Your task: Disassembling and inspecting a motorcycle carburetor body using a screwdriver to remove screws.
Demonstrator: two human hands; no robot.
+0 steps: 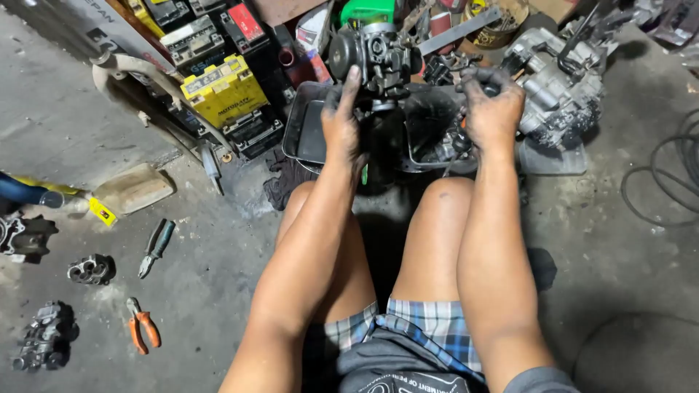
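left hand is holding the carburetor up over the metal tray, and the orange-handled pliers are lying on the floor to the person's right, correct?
Not quite. The orange-handled pliers lie on the floor to the person's left, not right, as the head view shows. The rest holds: the left hand holds the carburetor above the metal tray.

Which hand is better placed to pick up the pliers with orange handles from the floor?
Probably the left hand. The orange-handled pliers lie on the floor on the person's left side. However, this hand holds the carburetor now, and the right hand is far away over the metal tray.

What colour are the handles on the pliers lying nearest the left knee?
Orange, on the pliers; head view.
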